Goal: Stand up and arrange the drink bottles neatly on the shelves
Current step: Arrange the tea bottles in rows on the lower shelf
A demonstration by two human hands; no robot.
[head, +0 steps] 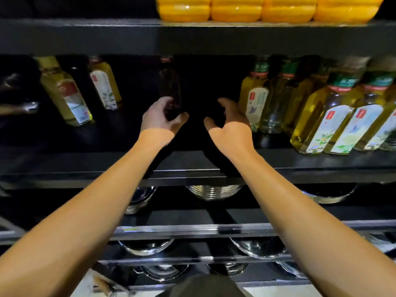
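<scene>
Basically, both arms were deep in the middle shelf (321, 159), dim at the back.
Left hand (159, 116): fingers and thumb curled round the base of a dark bottle (170, 86); it stood upright at the shelf's rear centre.
Right hand (230, 123): half open, fingers loosely curved, held nothing; hovered just beside the tea bottles (255, 103) on the right.
Right group: yellow-green bottles (334, 123) packed close, some touching, labels facing out.
Left group: two similar bottles (68, 97), set apart from each other and well apart from the dark one.
Top shelf: orange drink bottles (235, 9) in a row.
Below: steel bowls (214, 191).
Risk 1: grip sat low on the dark bottle, so a quick pull could tip it.
Risk 2: right knuckles were near the nearest tea bottle; a sideways nudge could topple the packed row.
Risk 3: poor light at the back, so contact was hard to judge.
</scene>
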